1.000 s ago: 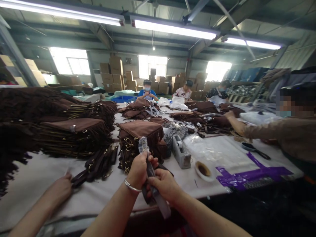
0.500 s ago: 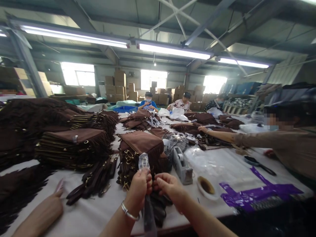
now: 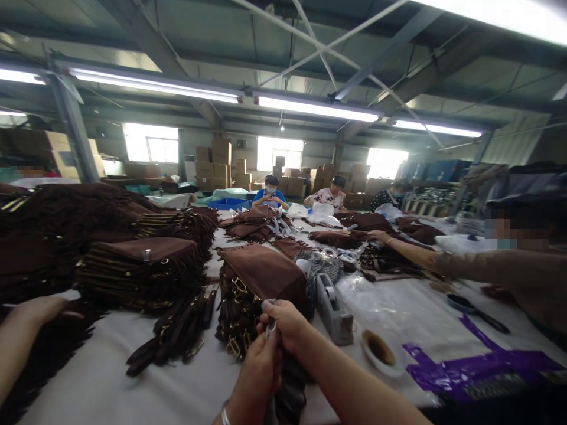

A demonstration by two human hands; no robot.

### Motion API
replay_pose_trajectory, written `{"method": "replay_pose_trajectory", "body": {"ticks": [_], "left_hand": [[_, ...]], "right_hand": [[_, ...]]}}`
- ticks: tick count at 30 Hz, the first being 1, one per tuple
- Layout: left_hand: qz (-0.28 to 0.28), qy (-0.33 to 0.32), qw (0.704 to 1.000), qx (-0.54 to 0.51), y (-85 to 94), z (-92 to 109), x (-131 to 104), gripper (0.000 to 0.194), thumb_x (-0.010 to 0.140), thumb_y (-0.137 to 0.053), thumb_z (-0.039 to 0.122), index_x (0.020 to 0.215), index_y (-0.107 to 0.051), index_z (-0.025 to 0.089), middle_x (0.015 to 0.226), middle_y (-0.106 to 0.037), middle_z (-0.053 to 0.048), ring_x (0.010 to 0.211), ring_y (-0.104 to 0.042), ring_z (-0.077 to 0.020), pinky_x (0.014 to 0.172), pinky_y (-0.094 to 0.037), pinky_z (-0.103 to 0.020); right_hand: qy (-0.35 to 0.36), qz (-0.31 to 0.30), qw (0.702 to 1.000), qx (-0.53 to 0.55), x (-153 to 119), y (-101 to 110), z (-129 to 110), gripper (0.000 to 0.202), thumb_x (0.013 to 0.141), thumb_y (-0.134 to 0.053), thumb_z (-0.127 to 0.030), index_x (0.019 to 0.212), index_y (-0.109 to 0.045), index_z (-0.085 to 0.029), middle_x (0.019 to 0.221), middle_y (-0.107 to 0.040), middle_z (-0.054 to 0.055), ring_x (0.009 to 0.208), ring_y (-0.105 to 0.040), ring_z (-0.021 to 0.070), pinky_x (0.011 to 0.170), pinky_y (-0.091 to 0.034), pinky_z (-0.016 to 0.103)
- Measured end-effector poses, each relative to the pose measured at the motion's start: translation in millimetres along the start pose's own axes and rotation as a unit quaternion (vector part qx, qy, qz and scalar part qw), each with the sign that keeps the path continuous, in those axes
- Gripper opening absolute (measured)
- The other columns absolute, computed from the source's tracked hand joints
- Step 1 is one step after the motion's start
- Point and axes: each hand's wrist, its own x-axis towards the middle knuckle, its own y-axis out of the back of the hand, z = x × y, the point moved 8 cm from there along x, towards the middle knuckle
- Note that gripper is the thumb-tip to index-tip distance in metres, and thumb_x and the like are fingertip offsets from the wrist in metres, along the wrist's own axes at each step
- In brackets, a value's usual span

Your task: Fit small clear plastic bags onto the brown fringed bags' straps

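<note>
My left hand (image 3: 259, 369) is closed around a narrow strap (image 3: 270, 407) in a clear plastic sleeve, which hangs down below it. My right hand (image 3: 286, 324) pinches the upper end of the same strap, its fingers touching my left hand. The fingers hide most of that end. Just behind my hands stands a stack of brown fringed bags (image 3: 261, 265) with gold clasps. Dark straps (image 3: 292, 389) lie under my hands.
Left of centre are more stacked brown bags (image 3: 137, 260) and loose dark straps (image 3: 172, 336). On the right are a tape dispenser (image 3: 336, 319), a tape roll (image 3: 381, 351) and purple plastic (image 3: 482, 360). Co-workers' hands reach in at left (image 3: 39, 313) and right (image 3: 381, 236).
My right hand has come up to the strap's end and grips it; my left hand sits lower. The plastic end no longer sticks up. At left, a co-worker's hand has moved back and left.
</note>
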Motion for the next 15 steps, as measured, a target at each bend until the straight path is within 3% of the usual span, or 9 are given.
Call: {"method": "replay_pose_trajectory", "body": {"ticks": [4,9,12,15], "left_hand": [[-0.059,0.075,0.987,-0.129,-6.6,-2,-12,0.048,0.074,-0.059,0.067,0.081,-0.044,0.022,0.053,-0.029,0.012,0.041,-0.013,-0.0021,0.038,-0.011,-0.016],[-0.028,0.083,0.989,-0.12,-2.4,-9,-4,0.047,0.071,-0.065,0.063,0.08,-0.042,0.023,0.052,-0.027,0.013,0.04,-0.013,-0.0021,0.037,-0.011,-0.015],[-0.008,0.06,0.997,-0.051,1.9,-11,2,0.052,0.067,-0.062,0.07,0.079,-0.042,0.024,0.048,-0.026,0.014,0.037,-0.014,-0.0027,0.035,-0.012,-0.016],[0.023,0.037,0.999,0.004,11.0,-12,5,0.059,0.06,-0.059,0.079,0.075,-0.042,0.024,0.045,-0.027,0.014,0.034,-0.014,-0.0026,0.033,-0.012,-0.017]], "right_hand": [[-0.048,0.032,0.996,0.063,3,4,-1,0.036,0.093,-0.049,-0.047,0.071,-0.036,-0.021,0.047,-0.04,-0.009,0.038,-0.042,0.0082,0.04,-0.037,0.02],[-0.086,0.071,0.99,0.082,13,5,3,0.043,0.095,-0.036,-0.057,0.069,-0.03,-0.023,0.041,-0.026,-0.012,0.031,-0.023,0.0067,0.036,-0.032,0.019],[-0.117,0.053,0.988,0.083,14,8,7,0.046,0.094,-0.033,-0.06,0.067,-0.035,-0.023,0.041,-0.03,-0.01,0.032,-0.029,0.0082,0.038,-0.036,0.022],[-0.103,-0.005,0.994,0.037,6,20,6,0.051,0.092,-0.034,-0.063,0.07,-0.046,-0.018,0.05,-0.046,-0.003,0.042,-0.046,0.0114,0.043,-0.04,0.023]]}}
